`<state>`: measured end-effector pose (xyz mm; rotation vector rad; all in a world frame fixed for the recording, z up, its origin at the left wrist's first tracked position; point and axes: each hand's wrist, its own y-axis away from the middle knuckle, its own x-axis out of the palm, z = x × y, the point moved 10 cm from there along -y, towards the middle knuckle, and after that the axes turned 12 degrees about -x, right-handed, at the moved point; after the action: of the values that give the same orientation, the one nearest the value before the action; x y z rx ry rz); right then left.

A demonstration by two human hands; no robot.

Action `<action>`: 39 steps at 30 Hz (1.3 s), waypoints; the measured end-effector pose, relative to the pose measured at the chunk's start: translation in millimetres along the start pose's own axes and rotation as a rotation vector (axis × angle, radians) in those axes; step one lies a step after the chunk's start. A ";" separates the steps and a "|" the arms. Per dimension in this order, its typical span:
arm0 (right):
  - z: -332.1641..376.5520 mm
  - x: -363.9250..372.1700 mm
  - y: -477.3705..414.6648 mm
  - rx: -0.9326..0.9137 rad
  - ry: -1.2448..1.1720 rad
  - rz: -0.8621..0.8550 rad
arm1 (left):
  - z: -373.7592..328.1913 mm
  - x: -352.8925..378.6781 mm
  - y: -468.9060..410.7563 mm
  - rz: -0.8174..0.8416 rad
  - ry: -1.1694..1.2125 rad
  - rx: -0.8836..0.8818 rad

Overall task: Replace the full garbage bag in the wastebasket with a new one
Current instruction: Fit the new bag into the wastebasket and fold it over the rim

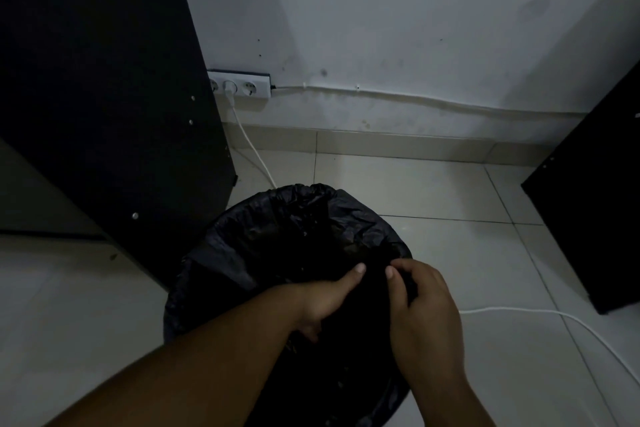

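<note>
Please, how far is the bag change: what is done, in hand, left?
Done: nothing sure. The black garbage bag lies folded over the far rim. In hand: left hand and right hand grip its plastic at the right side. Left, probably: lifting it out, fitting a new one; none is in view.

Both bare forearms enter from below, the left diagonally from lower left; left hand (pixel 327 302) and right hand (pixel 420 308) side by side, thumb tips near each other, fingers curled, each gripping a fold of the garbage bag (pixel 277 239).
</note>
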<state>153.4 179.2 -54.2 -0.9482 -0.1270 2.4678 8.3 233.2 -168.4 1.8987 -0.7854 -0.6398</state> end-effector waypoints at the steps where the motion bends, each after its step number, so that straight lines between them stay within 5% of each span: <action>1: -0.6 -0.7 0.2 0.003 0.005 0.004 | -1.9 -10.7 16.5 -0.025 -0.076 -0.007; 3: -0.6 -3.8 1.8 -0.004 0.025 0.010 | -15.6 -45.9 57.9 -0.219 -0.220 0.163; 6: -1.6 -9.2 3.9 -0.033 0.075 0.017 | -6.5 -128.1 146.2 -0.986 -0.310 0.482; 8: -4.2 -9.8 3.8 -0.042 0.132 0.045 | 24.9 -155.9 191.0 -1.403 -0.330 0.479; 12: 18.4 -14.3 6.6 -0.177 0.509 0.053 | 76.1 -156.6 146.8 -0.983 0.040 0.287; 15: 65.3 -4.3 19.6 -0.300 0.510 0.050 | 77.7 -147.2 160.1 -1.044 0.036 0.359; 19: 81.4 84.3 41.5 0.089 -0.139 0.360 | 89.3 -135.3 167.6 -1.023 0.054 0.385; 23: 61.9 177.1 72.5 0.582 -0.602 0.429 | 94.5 -131.7 169.6 -1.042 -0.043 0.371; 28: 59.1 247.8 100.3 0.739 -0.962 0.437 | 106.2 -139.0 169.3 -1.052 -0.063 0.369; 31: 57.9 238.5 92.9 0.726 -0.855 0.364 | 108.8 -138.9 169.8 -1.049 -0.054 0.364; 36: 38.0 190.4 66.8 0.566 -0.143 0.325 | 108.4 -130.9 169.3 -1.027 -0.017 0.380; 39: 30.6 209.0 85.9 0.681 -0.343 0.419 | 104.4 -119.2 168.0 -0.994 -0.031 0.396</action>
<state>-35.3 205.9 -179.4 -0.2686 0.8235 2.7144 -186.3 205.3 -47.2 2.6263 0.1015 -1.1630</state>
